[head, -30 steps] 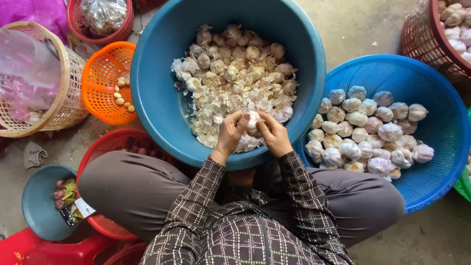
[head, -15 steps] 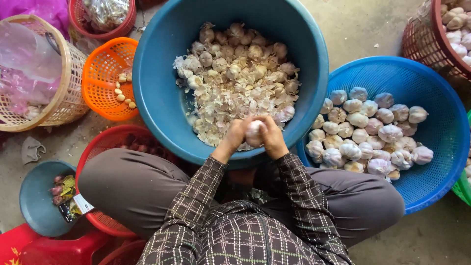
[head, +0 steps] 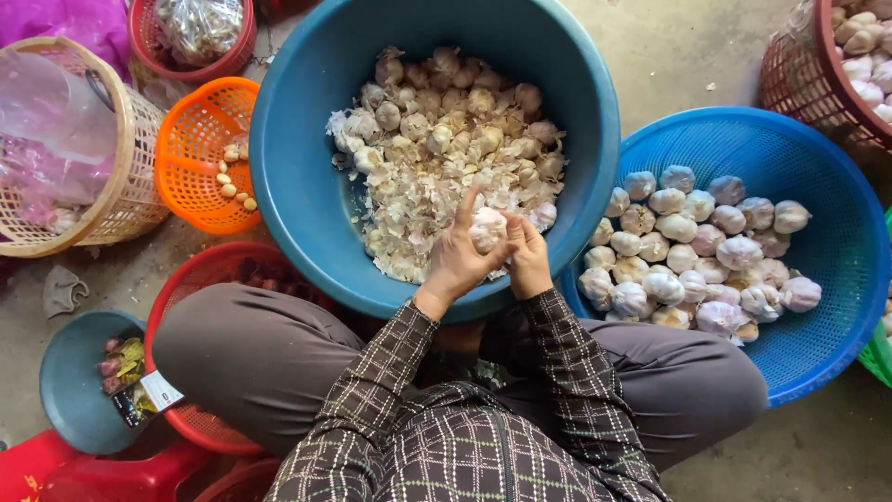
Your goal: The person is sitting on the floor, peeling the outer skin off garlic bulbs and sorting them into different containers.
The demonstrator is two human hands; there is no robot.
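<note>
Head view: left hand (head: 455,265) and right hand (head: 528,260) both closed on garlic bulb (head: 487,228), above near rim of big blue tub (head: 297,186). Fingers probably prying skin; blurred. Blue basket (head: 827,307) close right; orange basket (head: 190,153) left. Floor room tight.

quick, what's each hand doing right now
left hand: closed on the garlic bulb, index finger raised, over the blue tub.
right hand: closed on the same bulb from the other side.

Market-style floor workplace: concrete floor (head: 688,56), garlic baskets (head: 818,186).
</note>
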